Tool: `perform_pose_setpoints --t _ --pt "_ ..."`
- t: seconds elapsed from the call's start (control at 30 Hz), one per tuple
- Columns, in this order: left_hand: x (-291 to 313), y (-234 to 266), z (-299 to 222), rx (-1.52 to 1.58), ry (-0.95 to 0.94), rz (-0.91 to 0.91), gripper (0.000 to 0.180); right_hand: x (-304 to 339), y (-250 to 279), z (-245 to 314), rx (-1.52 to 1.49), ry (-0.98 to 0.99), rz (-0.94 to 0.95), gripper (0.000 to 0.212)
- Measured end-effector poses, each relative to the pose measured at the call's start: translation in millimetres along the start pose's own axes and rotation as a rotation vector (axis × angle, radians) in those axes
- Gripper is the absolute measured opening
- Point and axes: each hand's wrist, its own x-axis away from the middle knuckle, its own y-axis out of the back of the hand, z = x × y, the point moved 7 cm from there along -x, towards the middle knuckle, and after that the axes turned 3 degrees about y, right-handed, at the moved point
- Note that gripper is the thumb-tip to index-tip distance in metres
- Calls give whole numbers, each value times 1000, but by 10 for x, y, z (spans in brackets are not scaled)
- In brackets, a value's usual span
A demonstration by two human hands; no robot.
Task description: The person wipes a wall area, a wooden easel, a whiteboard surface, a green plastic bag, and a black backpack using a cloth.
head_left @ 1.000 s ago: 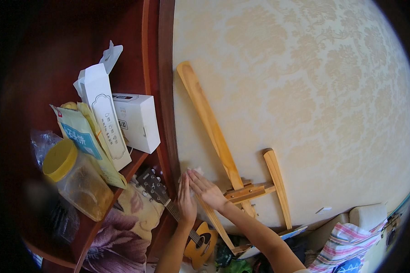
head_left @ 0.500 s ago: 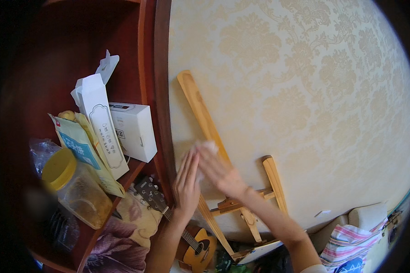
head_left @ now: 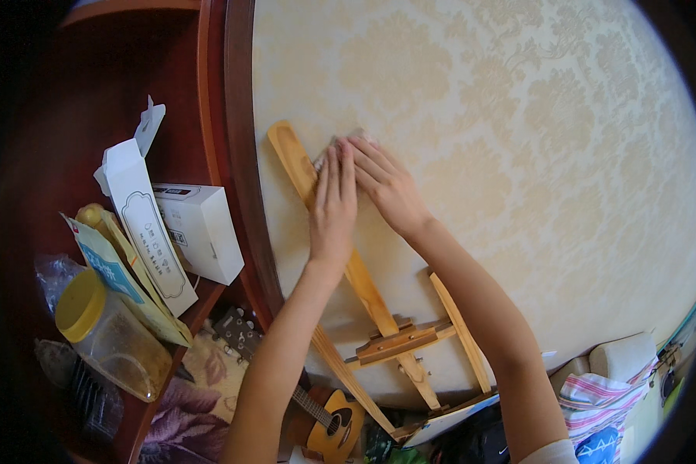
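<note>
Both my arms reach up to the patterned wallpaper point(head_left: 448, 116), with a crumpled whitish cloth point(head_left: 363, 134) under my fingertips. My right hand point(head_left: 388, 187) lies over the cloth, fingers together and nearly straight, pressing it to the wall. Beside it, my left hand point(head_left: 334, 205) also has its fingers straight and close together, their tips on the cloth's left part. Most of the cloth is hidden by the fingers; whether it is fabric or tissue I cannot make out. Behind my left hand runs the upright post of a wooden easel point(head_left: 367, 290).
At left, a dark red wooden shelf point(head_left: 203, 308) holds a yellow-lidded jar point(head_left: 116, 340), a food pouch point(head_left: 124, 274), an opened white carton point(head_left: 148, 224) and a white box point(head_left: 205, 232). Below stand an acoustic guitar point(head_left: 331, 433) and, lower right, a sofa with a striped cloth point(head_left: 595, 402).
Both hands have moved up the wall with the cloth, from partway along the easel post to near its top. My arms are stretched further out, and the view has shifted slightly.
</note>
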Motion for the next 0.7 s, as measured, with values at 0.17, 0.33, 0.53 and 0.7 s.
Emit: perform_pose_setpoints --t 0.17,0.33,0.53,0.7 --pt "381 -188 -213 -139 -63 80 57 452 35 70 -79 -57 97 33" --pt "806 -398 -290 -158 -151 121 60 845 32 261 -65 -70 196 37" --pt "1080 -457 -430 -74 -137 171 55 1135 113 383 -20 -81 240 40" --pt "641 -210 -678 72 -203 189 54 939 535 82 -112 -196 230 40"
